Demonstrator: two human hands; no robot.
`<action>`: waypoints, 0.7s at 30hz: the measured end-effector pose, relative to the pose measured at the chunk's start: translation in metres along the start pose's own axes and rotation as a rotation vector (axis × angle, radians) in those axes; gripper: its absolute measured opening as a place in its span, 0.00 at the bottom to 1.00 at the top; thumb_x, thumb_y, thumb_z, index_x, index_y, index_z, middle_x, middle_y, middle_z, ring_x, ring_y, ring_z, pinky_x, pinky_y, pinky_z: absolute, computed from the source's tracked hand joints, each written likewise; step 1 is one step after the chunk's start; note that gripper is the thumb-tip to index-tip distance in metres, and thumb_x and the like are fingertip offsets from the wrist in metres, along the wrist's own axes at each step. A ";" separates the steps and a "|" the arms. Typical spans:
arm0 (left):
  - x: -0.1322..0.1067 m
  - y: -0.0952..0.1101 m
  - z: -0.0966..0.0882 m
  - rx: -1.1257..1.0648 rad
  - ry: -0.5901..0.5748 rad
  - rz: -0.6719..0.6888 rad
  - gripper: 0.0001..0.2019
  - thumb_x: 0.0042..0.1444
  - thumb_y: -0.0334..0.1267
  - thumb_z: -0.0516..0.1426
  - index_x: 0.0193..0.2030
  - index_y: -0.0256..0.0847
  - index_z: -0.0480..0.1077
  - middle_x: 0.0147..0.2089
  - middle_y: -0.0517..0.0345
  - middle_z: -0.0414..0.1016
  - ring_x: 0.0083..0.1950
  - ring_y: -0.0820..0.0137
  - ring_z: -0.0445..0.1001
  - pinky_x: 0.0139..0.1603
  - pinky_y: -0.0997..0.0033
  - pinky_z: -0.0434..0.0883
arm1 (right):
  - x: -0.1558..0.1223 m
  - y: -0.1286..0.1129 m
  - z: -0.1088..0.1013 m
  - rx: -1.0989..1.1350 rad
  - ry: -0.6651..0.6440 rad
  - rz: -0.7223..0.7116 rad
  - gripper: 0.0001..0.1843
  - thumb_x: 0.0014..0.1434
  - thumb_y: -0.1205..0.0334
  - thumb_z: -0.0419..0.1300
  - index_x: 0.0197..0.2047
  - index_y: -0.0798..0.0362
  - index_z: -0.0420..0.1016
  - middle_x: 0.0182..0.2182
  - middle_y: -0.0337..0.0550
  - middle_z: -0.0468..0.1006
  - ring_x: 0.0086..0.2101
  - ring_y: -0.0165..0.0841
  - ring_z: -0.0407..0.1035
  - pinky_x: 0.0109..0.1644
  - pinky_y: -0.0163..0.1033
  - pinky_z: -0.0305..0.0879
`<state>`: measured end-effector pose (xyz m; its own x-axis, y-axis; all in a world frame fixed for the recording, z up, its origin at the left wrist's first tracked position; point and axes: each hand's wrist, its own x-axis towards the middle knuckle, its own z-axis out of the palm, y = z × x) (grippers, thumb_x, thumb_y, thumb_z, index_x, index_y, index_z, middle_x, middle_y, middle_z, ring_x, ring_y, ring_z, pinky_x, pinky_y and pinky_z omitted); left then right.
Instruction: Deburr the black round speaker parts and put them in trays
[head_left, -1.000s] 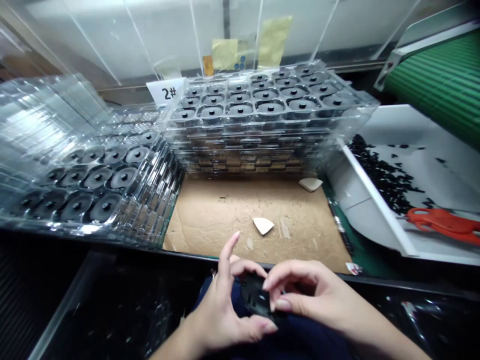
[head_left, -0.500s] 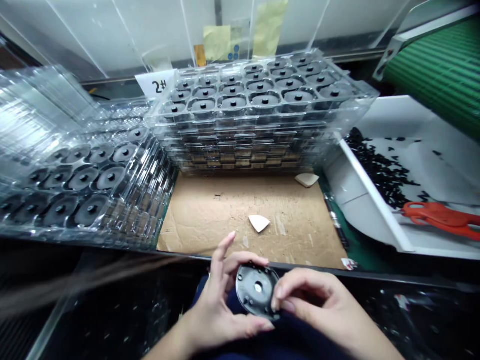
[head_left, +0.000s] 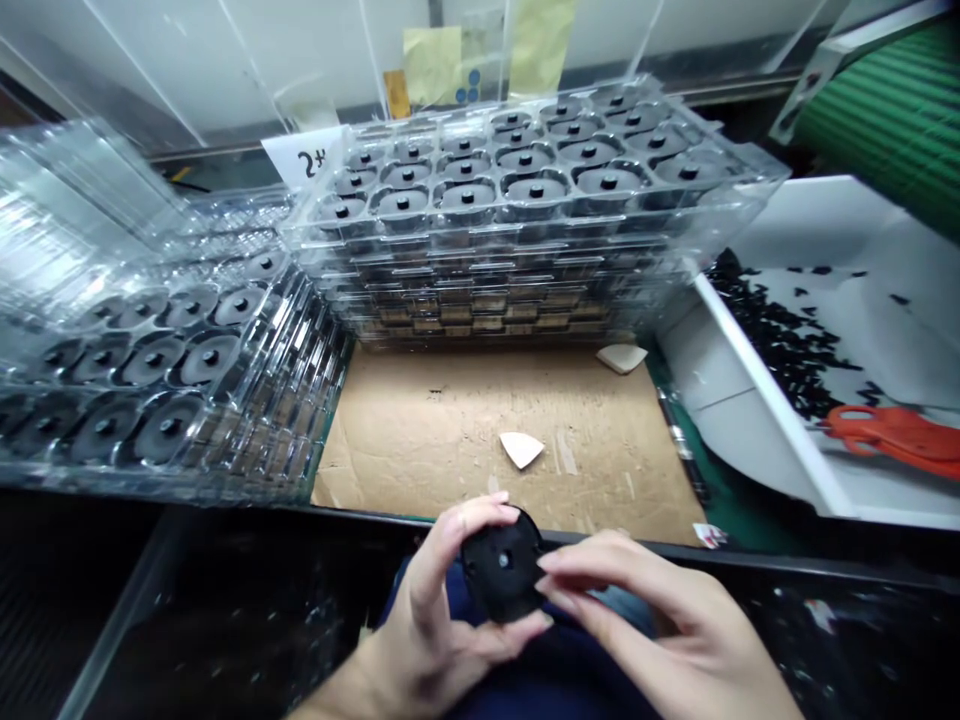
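Observation:
My left hand point(head_left: 442, 600) grips a round black plastic part point(head_left: 501, 575) by its edge, fingers at the top and thumb below. The part is tilted toward me and has a small hole near its middle. At its right rim, the thumb and forefinger of my right hand point(head_left: 637, 610) are pinched together, close to or touching the edge. Whatever lies between those fingertips is too small to make out. Just beyond the hands, a small white wedge-shaped piece point(head_left: 521, 449) lies on a cardboard sheet point(head_left: 420, 430).
Stacked clear trays point(head_left: 480, 230) holding round dark parts stand at the back, with another stack point(head_left: 247, 390) at left. On the right, a white bin point(head_left: 772, 400) contains many small black pieces point(head_left: 795, 350) and orange-handled pliers or cutters point(head_left: 892, 432). A second wedge point(head_left: 622, 358) lies farther back.
The round part has turned in my left hand and now looks darker, and my left fingers have closed over its top edge. My right fingertips stay at its right rim.

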<state>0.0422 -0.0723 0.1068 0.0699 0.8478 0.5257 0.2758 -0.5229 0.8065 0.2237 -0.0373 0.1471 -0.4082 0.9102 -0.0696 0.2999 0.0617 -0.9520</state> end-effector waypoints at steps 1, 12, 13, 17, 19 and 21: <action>0.002 -0.001 0.001 0.044 0.004 0.038 0.46 0.48 0.29 0.62 0.67 0.49 0.37 0.52 0.46 0.70 0.55 0.61 0.70 0.53 0.52 0.72 | 0.000 0.000 0.001 -0.006 0.006 0.010 0.06 0.55 0.63 0.60 0.36 0.47 0.78 0.29 0.41 0.79 0.31 0.32 0.74 0.34 0.32 0.71; 0.003 -0.006 0.003 0.152 0.007 0.156 0.44 0.50 0.29 0.61 0.67 0.46 0.38 0.51 0.46 0.69 0.55 0.62 0.69 0.55 0.51 0.69 | 0.002 -0.001 0.009 0.146 0.128 0.192 0.04 0.50 0.63 0.61 0.25 0.50 0.75 0.23 0.37 0.76 0.26 0.30 0.71 0.33 0.32 0.68; 0.004 -0.006 0.004 0.160 0.002 0.158 0.44 0.50 0.29 0.61 0.67 0.46 0.38 0.51 0.46 0.69 0.55 0.63 0.69 0.56 0.52 0.69 | 0.001 -0.001 0.010 0.136 0.132 0.185 0.04 0.50 0.63 0.61 0.25 0.50 0.75 0.23 0.37 0.75 0.26 0.30 0.70 0.33 0.32 0.68; 0.006 -0.003 0.006 0.143 0.035 0.085 0.43 0.51 0.32 0.61 0.67 0.46 0.39 0.48 0.49 0.70 0.52 0.65 0.71 0.55 0.57 0.71 | 0.001 0.000 0.010 0.166 0.120 0.148 0.07 0.51 0.64 0.59 0.22 0.51 0.69 0.22 0.36 0.73 0.25 0.29 0.70 0.32 0.31 0.66; 0.006 -0.001 0.006 0.140 0.041 0.057 0.42 0.51 0.33 0.61 0.67 0.46 0.39 0.48 0.49 0.71 0.51 0.64 0.72 0.54 0.57 0.72 | 0.001 0.001 0.010 0.190 0.122 0.180 0.08 0.51 0.61 0.60 0.22 0.51 0.68 0.22 0.37 0.73 0.26 0.29 0.70 0.32 0.31 0.67; 0.006 -0.001 0.006 0.154 0.029 0.062 0.42 0.50 0.33 0.61 0.67 0.45 0.40 0.48 0.48 0.71 0.51 0.64 0.72 0.54 0.56 0.71 | 0.000 0.002 0.010 0.174 0.141 0.230 0.08 0.50 0.59 0.62 0.23 0.51 0.70 0.22 0.38 0.74 0.27 0.30 0.71 0.33 0.32 0.68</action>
<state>0.0483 -0.0663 0.1077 0.0643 0.8102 0.5827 0.4159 -0.5525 0.7223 0.2152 -0.0414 0.1420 -0.2194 0.9409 -0.2581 0.2130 -0.2119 -0.9538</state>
